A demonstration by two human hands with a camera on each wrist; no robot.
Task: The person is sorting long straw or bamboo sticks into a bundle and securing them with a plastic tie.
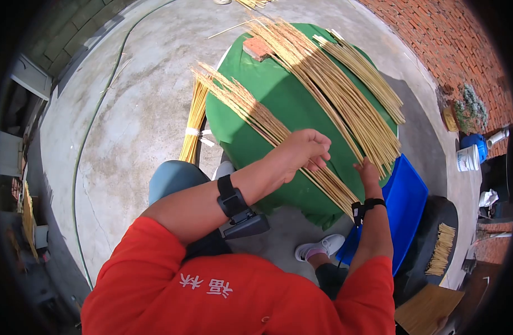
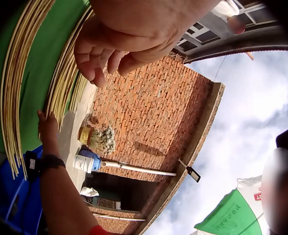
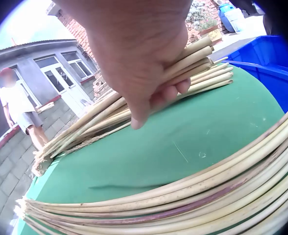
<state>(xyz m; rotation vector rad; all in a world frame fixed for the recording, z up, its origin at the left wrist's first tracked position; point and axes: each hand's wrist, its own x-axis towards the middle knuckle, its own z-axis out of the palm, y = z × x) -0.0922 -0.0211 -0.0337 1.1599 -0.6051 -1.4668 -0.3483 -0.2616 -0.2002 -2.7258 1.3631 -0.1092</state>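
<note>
Long straw-coloured stalks with feathery tips lie in bundles on a round table with a green cloth (image 1: 234, 142). My right hand (image 1: 368, 172) is at the cut ends of the wide middle bundle (image 1: 346, 92). In the right wrist view its thumb and fingers curl round several stalks (image 3: 189, 61) there. The left hand (image 1: 304, 148) is raised over the narrower near bundle (image 1: 262, 120), its fingers loosely bent. Nothing shows between those fingers in the left wrist view. A brick (image 1: 257, 49) sits beside the tips of the middle bundle.
Another stalk bundle (image 1: 373, 78) lies along the table's far right. A blue bin (image 1: 408, 192) stands beside the table at right, near a dark seat with short cut pieces (image 1: 440, 249). A tied bundle (image 1: 195, 117) leans at left. Another person (image 3: 21, 103) stands beyond the table.
</note>
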